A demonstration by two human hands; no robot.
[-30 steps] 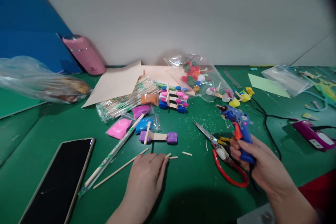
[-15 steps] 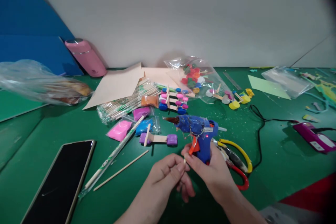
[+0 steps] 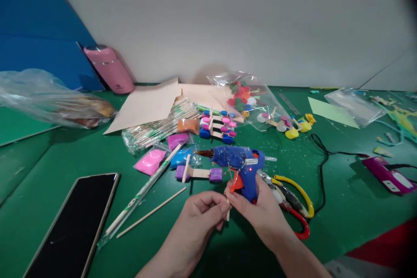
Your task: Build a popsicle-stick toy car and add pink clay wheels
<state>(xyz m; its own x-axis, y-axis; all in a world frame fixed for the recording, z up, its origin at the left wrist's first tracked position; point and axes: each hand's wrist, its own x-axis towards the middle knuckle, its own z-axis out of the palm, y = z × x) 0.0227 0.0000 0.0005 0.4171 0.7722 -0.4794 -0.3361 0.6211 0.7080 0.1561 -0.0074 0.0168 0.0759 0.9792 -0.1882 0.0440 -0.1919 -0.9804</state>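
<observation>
A blue hot glue gun (image 3: 233,157) with an orange trigger points left, its handle gripped in my right hand (image 3: 265,213). My left hand (image 3: 202,215) is closed in a pinch on a short wooden stick (image 3: 228,215), whose lower end hangs below the fingertips. The right thumb and forefinger also meet at this stick, under the trigger. Just left of the gun lies a wooden craft stick with purple blocks (image 3: 199,173) at both ends and a small stick standing across it. Pliers (image 3: 293,200) with yellow and red handles lie partly behind my right hand.
A phone (image 3: 71,226) lies at left, near a loose thin stick (image 3: 151,213) and wrapped chopsticks (image 3: 140,191). Clay packets (image 3: 150,161), finished stick pieces (image 3: 217,127) and a bag of bottle caps (image 3: 250,100) sit further back. A black cord (image 3: 324,173) reaches a purple power strip (image 3: 387,176).
The glue gun has shifted slightly left and tilts a little differently. My left fingers have curled in, and more of the short stick shows beneath them.
</observation>
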